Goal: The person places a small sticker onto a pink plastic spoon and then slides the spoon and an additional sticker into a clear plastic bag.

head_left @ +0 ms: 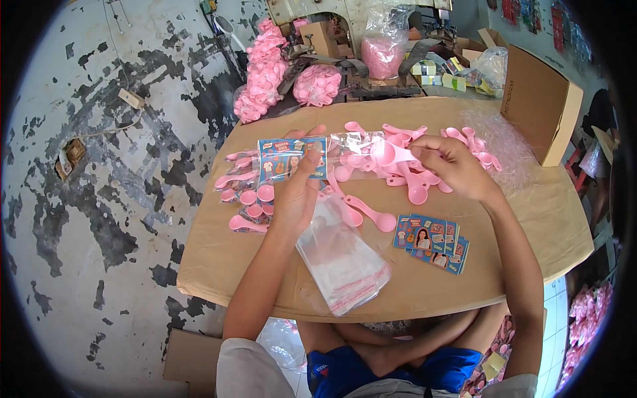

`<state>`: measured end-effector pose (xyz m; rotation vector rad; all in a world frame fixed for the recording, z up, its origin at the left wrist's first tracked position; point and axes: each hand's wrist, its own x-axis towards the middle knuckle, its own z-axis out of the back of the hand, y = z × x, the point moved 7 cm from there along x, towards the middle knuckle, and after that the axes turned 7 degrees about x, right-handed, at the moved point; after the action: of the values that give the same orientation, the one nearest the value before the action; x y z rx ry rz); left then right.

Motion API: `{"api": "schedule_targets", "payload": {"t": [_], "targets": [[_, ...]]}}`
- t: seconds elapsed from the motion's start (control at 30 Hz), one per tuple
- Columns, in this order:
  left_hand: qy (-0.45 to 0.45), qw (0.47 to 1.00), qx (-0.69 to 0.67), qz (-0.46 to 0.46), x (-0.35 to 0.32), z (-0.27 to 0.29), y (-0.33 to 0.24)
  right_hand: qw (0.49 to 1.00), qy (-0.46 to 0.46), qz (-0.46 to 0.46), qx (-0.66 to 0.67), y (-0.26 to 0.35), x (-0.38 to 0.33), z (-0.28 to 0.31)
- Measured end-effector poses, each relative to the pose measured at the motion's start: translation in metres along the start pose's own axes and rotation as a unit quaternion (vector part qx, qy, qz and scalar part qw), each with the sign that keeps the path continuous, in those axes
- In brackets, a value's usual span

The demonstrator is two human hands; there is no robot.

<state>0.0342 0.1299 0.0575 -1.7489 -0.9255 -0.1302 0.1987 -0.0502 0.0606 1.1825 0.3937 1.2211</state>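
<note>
My left hand is closed on a clear plastic bag, thumb across the blue printed card at its left end. In my right hand, fingers pinch the handle of a pink measuring spoon. The spoon's bowl is at the bag's right end; whether it is inside I cannot tell. Behind and below lie loose pink measuring spoons. A stack of flat clear bags rests under my left forearm's side, and blue cards lie to its right. Packed pink spoons sit left of my left hand.
Brown paper covers the table. A cardboard box stands far right beside clear shredded strands. Beyond the far edge are bundles of bagged pink spoons, a tall clear bag of pink pieces and a machine.
</note>
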Motion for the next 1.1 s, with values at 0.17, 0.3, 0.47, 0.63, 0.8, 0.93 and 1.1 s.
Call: {"api": "schedule_targets", "payload": {"t": [0.17, 0.3, 0.47, 0.63, 0.8, 0.93, 1.1], "targets": [[0.011, 1.0, 0.007, 0.012, -0.001, -0.006, 0.007, 0.996, 0.002, 0.046, 0.078, 0.016, -0.006, -0.003], [0.016, 1.0, 0.007, 0.013, -0.006, -0.012, 0.008, 0.986, 0.037, -0.009, 0.16, 0.027, -0.01, -0.022], [0.031, 0.999, -0.021, 0.032, -0.006, -0.021, 0.008, 0.997, -0.023, 0.076, -0.01, 0.024, -0.008, -0.017], [0.01, 0.999, 0.033, -0.005, -0.003, -0.011, 0.008, 0.984, -0.098, 0.04, 0.141, 0.012, -0.007, -0.009], [0.015, 0.999, 0.041, 0.005, -0.005, -0.013, 0.012, 0.978, -0.117, -0.051, 0.163, 0.008, -0.011, -0.023], [0.001, 0.991, 0.129, -0.03, -0.006, -0.01, 0.007, 0.98, -0.021, -0.063, 0.189, 0.001, -0.006, -0.031], [-0.012, 0.994, 0.099, -0.037, -0.005, -0.008, 0.006, 0.967, -0.003, -0.068, 0.245, 0.004, -0.009, -0.031]]}}
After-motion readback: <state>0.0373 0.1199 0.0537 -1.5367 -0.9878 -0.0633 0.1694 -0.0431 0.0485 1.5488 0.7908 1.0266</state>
